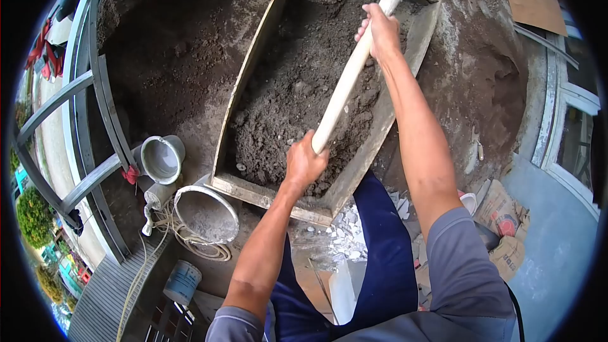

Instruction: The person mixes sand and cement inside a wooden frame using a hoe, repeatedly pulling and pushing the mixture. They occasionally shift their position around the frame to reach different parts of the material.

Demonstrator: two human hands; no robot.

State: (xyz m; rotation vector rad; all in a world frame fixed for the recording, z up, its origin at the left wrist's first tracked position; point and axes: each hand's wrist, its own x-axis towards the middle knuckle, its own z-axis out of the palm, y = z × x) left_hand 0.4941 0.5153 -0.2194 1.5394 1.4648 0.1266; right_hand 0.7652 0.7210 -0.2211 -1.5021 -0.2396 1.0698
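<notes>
Head view, left to right: the person's left hand (305, 163) is clenched around the lower end of a pale handle (345, 85), which slants over the grey mix (272, 123) in a long trough (252, 196); the right hand (383, 33) wraps the shaft higher up, near the trough's far end. The tool's working end cannot be made out. A loosened left fist could slip off the handle's end; a hard pull could throw mix over the trough's right wall; white fragments (348, 234) beside the trough could shift underfoot, costing balance. Counted from the left: one small grey bucket (178, 149), one blue-and-white pail (182, 284), one coil of hose or rope (221, 253), one wide tub (206, 221), one trough, one handle, two hands; fragments too many to count; farthest right, paper sacks (498, 206) overlapping too much to number.
</notes>
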